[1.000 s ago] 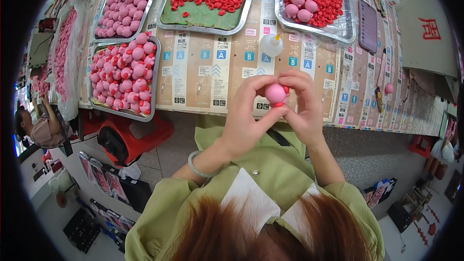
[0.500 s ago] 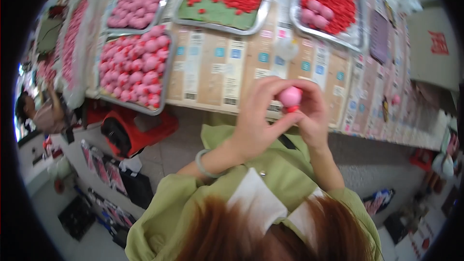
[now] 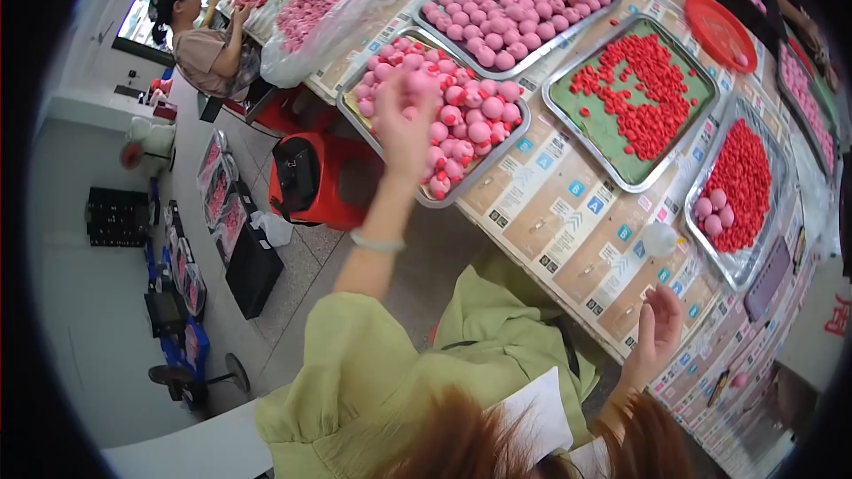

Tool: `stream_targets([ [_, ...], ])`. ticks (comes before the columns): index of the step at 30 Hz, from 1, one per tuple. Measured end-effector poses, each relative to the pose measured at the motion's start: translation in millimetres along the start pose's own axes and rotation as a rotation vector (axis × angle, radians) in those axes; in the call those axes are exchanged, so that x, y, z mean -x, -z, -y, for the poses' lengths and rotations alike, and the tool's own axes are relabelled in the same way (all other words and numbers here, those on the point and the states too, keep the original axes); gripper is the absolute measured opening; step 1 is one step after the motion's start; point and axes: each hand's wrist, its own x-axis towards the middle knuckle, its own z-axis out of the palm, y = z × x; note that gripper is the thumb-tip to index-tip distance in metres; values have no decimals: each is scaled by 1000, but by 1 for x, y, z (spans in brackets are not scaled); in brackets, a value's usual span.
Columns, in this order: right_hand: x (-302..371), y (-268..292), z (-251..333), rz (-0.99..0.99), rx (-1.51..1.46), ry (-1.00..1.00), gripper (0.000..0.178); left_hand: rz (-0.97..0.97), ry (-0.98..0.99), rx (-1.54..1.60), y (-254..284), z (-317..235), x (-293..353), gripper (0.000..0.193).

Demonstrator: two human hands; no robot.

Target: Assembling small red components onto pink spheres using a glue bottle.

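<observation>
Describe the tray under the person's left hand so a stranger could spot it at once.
Find the long table, then its edge by the red stool. There, beneath the left hand, sits a metal tray. It holds red-and-pink balls, while the next tray behind it holds all-pink balls.

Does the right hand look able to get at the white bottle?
Probably yes: the right hand looks empty and open, the bottle stands close by, and nothing seems to block the way.
</observation>
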Motion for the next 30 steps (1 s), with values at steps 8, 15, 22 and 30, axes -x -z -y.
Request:
stream_targets([
  [8,2,3,6,21,50,-81,20,334,126,-135,46,125,-100,39],
  [15,2,4,7,-27,12,-65,21,625,240,-55,38,145,-116,40],
  [22,-9,20,-8,-384,24,102,33,388,39,-112,-19,34,-77,29],
  [30,-36,14,-22,-210,158,57,51,1035,-418,-172,-129,-29,0,18],
])
